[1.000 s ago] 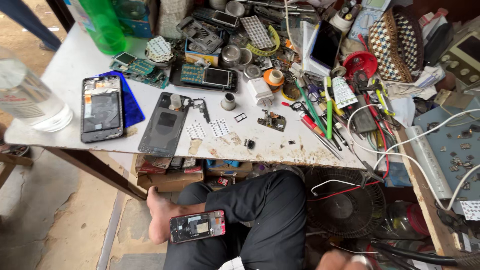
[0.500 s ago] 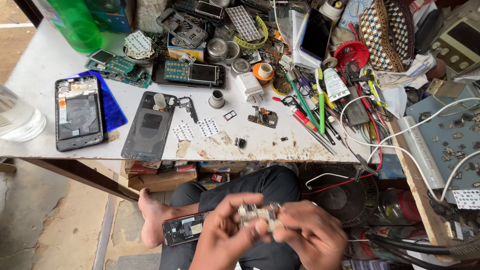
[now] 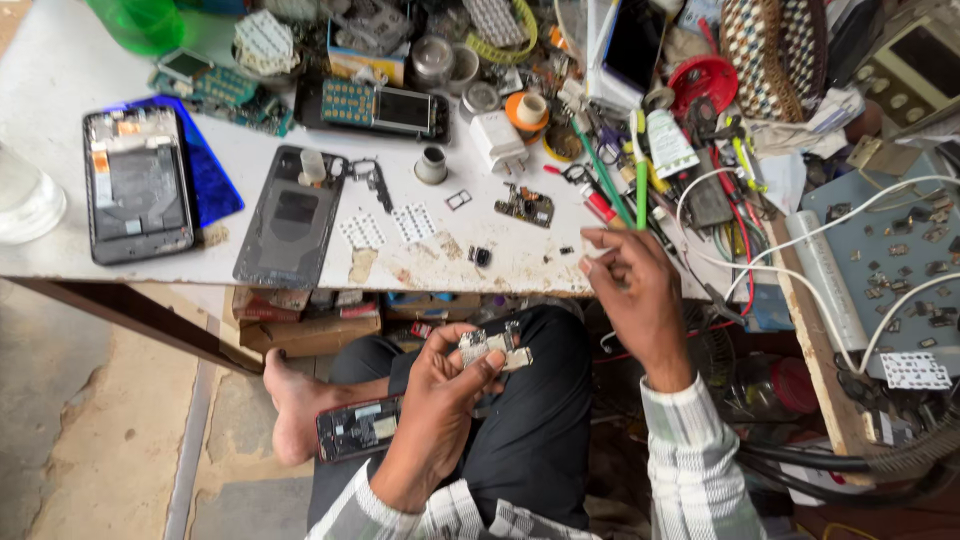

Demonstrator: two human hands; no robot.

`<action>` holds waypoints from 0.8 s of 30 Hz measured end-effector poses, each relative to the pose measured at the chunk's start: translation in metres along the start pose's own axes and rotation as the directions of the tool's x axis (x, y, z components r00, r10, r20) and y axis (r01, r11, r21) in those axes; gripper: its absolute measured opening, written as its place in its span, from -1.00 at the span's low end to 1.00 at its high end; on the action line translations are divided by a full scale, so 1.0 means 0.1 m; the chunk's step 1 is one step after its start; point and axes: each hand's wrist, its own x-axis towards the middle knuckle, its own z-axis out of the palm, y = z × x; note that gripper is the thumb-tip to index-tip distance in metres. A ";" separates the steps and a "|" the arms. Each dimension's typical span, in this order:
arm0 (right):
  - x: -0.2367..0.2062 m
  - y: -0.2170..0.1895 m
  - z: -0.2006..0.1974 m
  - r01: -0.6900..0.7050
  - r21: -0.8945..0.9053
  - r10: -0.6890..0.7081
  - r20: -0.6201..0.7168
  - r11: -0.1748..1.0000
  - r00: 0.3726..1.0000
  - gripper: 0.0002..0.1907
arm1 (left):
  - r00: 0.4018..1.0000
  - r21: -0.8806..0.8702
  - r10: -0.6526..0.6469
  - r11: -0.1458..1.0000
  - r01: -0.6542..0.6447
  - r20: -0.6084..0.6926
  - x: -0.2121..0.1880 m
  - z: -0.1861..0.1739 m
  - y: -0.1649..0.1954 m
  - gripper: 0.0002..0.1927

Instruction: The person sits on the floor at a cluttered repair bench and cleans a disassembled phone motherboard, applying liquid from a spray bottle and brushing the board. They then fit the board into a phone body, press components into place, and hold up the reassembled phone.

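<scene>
- Single view, head-worn camera, looks steeply down from above the seated person's lap.
- Faces forward over the white worktable [image 3: 90, 262], which fills the far half of the frame; near half shows lap and floor.
- Close range: left hand [image 3: 448, 385] and right hand [image 3: 635, 290] sit near centre, forearms enter from the near edge.
- Table's left end and the cluttered right side both run out of frame.
- No second view, so no overlap.
</scene>
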 end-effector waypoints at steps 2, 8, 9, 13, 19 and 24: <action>0.05 -0.02 0.00 -0.032 -0.066 0.035 0.055 0.997 0.998 -0.69 | 1.000 -0.006 -0.005 1.000 0.005 0.012 0.03 -0.05 -0.04 -0.59; 0.15 -0.03 0.00 -0.026 -0.175 0.049 0.130 0.984 0.990 -0.71 | 0.999 0.001 -0.014 1.000 0.014 0.052 0.08 -0.15 -0.10 -0.62; 0.16 -0.03 0.00 -0.025 -0.187 0.052 0.142 0.982 0.989 -0.71 | 0.998 -0.006 -0.026 1.000 0.026 0.061 0.08 -0.15 -0.09 -0.62; 0.22 -0.03 -0.01 -0.008 -0.187 0.041 0.175 0.982 0.984 -0.70 | 0.996 -0.038 -0.051 0.998 0.054 0.067 0.07 -0.14 -0.08 -0.64; 0.10 -0.15 -0.02 0.004 -0.117 0.009 0.116 0.993 0.993 -0.74 | 0.997 -0.063 -0.051 0.996 0.055 0.066 0.04 -0.13 -0.07 -0.75; -0.42 -0.27 -0.03 -0.193 0.194 0.133 0.283 0.962 0.950 -0.68 | 0.940 0.160 0.294 0.933 -0.322 0.175 -0.04 -0.09 -0.11 -0.74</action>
